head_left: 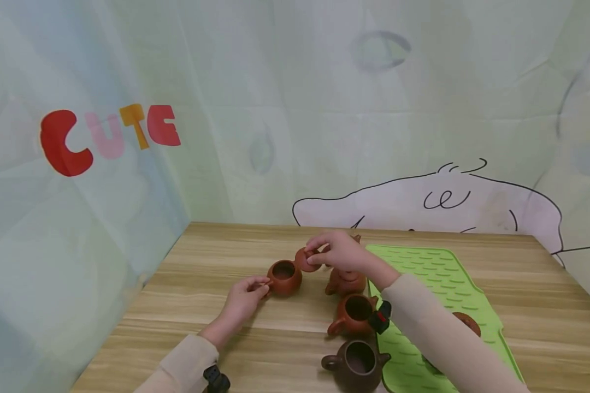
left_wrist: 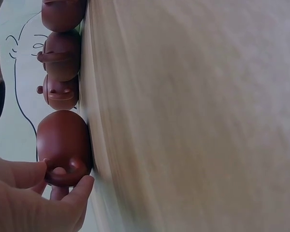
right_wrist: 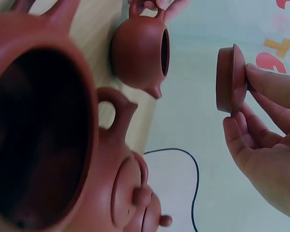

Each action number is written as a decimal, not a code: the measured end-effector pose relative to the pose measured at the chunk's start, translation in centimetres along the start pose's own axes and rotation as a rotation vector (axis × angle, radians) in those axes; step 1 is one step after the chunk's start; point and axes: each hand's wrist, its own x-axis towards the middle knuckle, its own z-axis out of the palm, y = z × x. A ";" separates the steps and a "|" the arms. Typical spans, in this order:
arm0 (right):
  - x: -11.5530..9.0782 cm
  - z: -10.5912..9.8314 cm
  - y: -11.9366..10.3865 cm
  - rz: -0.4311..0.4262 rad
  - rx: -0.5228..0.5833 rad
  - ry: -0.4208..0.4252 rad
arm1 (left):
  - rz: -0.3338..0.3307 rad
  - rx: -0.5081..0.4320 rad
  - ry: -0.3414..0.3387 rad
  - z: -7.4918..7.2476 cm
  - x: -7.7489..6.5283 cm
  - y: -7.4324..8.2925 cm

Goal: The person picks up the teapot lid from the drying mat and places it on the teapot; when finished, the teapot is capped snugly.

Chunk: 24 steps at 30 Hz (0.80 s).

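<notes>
A reddish-brown clay teapot (head_left: 291, 287) stands lidless on the wooden table, its round mouth facing up. My left hand (head_left: 242, 301) pinches its handle; the left wrist view shows thumb and fingers around the loop of that teapot (left_wrist: 63, 137). My right hand (head_left: 343, 254) holds a matching teapot lid (head_left: 302, 263) by its knob. In the right wrist view the lid (right_wrist: 225, 79) is in the air, apart from the teapot's mouth. Just below my right hand is a lidded red-brown teapot (head_left: 350, 285), with another lidded one behind, partly hidden by the hand.
Nearer in the same row stand an open red-brown teapot (head_left: 351, 329) and an open dark brown teapot (head_left: 356, 377). A green textured mat (head_left: 430, 273) lies to their right, with a brown lid (head_left: 468, 323) on it. My right sleeve covers part of the mat.
</notes>
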 end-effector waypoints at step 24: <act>5.4 4.5 0.1 0.017 -0.107 -0.059 | 0.026 0.052 0.001 -0.1 0.0 0.2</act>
